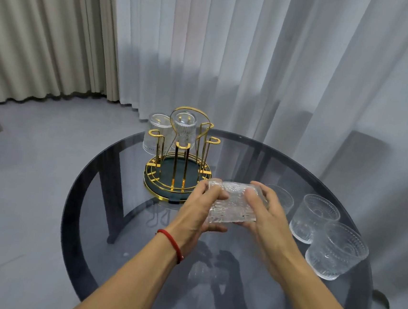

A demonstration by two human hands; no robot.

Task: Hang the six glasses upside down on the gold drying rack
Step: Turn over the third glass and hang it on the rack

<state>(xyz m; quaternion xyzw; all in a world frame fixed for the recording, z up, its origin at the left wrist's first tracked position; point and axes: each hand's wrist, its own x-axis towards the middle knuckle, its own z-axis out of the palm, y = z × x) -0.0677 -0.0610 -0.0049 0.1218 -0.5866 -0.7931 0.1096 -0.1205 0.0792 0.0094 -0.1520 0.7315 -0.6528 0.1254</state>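
Note:
The gold drying rack (179, 167) with a dark green base stands at the back left of the round glass table. Two clear patterned glasses hang upside down on it, one at the left (155, 134) and one at the back (184, 127). Just in front of the rack, above the table, my left hand (197, 211) and my right hand (264, 215) both grip a clear patterned glass (231, 204) held on its side. Three more glasses stand upright to the right: one (281, 198) partly hidden behind my right hand, one (315, 218) and the nearest (337, 252).
The dark tinted glass table (105, 232) has its round edge close on the left and front. Sheer white curtains (257, 59) hang right behind and beside it, beige drapes (36, 26) at the left. Grey floor lies to the left.

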